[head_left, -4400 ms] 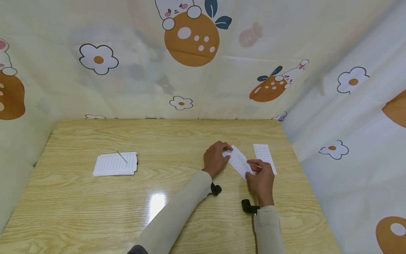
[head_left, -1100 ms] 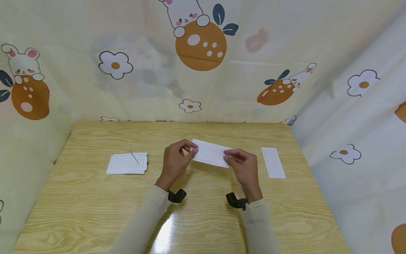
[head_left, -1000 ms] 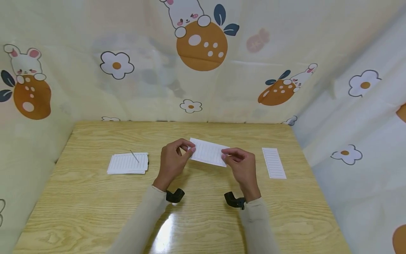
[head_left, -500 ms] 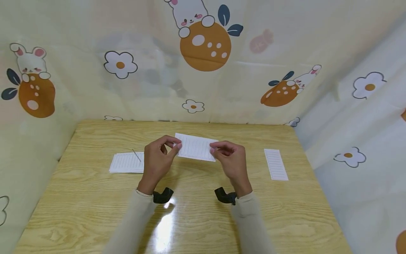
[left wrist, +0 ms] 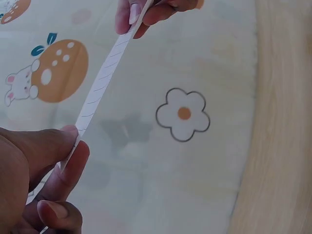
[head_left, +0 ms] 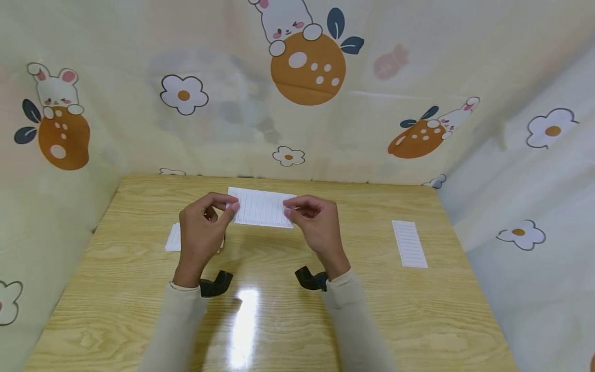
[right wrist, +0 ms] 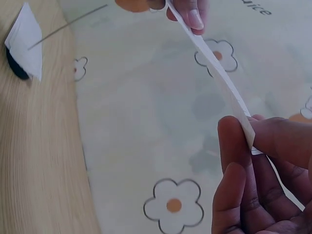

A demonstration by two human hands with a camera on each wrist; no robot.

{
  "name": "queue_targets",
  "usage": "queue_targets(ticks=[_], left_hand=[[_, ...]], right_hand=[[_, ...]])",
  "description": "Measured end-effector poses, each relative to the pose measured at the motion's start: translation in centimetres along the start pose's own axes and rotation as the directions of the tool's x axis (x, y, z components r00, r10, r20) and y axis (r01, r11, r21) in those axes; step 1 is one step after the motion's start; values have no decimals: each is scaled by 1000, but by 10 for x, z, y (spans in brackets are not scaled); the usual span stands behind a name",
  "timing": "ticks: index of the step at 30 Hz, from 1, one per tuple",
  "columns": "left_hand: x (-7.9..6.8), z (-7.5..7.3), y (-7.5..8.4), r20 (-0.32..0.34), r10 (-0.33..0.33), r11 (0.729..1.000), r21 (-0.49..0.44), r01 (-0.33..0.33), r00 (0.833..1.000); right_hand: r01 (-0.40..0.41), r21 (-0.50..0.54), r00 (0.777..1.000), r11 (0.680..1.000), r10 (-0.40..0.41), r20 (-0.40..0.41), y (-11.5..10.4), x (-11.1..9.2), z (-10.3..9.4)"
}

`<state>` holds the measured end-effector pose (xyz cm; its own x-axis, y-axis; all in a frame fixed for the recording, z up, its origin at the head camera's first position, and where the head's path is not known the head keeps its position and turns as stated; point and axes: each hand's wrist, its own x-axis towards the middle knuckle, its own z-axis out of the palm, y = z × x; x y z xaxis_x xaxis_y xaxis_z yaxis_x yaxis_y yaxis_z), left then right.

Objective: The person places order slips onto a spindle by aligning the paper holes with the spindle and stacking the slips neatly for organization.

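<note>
A white slip of lined paper (head_left: 261, 208) is stretched between my two hands above the table, its printed lines facing the head camera. My left hand (head_left: 200, 235) pinches its left end between thumb and fingers. The right end is pinched the same way by my right hand (head_left: 322, 227). Behind my left hand lies a stack of white slips (head_left: 173, 239), mostly hidden in the head view. In the right wrist view, a thin metal spike (right wrist: 68, 27) sticks up from these slips, with a dark base (right wrist: 17, 67) under them.
One lined paper slip (head_left: 409, 244) lies flat on the right part of the wood-grain table (head_left: 418, 325). A patterned curtain (head_left: 223, 129) closes off the back and both sides. Each wrist carries a black camera mount (head_left: 310, 279).
Both hands have lifted the slip off the table's right side and carried it left, level between them. My left hand now covers much of the slip stack and its spike.
</note>
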<state>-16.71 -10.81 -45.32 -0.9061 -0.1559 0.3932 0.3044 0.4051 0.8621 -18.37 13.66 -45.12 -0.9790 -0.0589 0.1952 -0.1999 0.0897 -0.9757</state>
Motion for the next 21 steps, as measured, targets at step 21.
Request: queue_targets(ticks=[21], left_hand=[[3, -62, -16, -156, -93, 995, 30, 99, 983]], right_hand=[[35, 32, 990, 999, -39, 133, -13, 20, 66]])
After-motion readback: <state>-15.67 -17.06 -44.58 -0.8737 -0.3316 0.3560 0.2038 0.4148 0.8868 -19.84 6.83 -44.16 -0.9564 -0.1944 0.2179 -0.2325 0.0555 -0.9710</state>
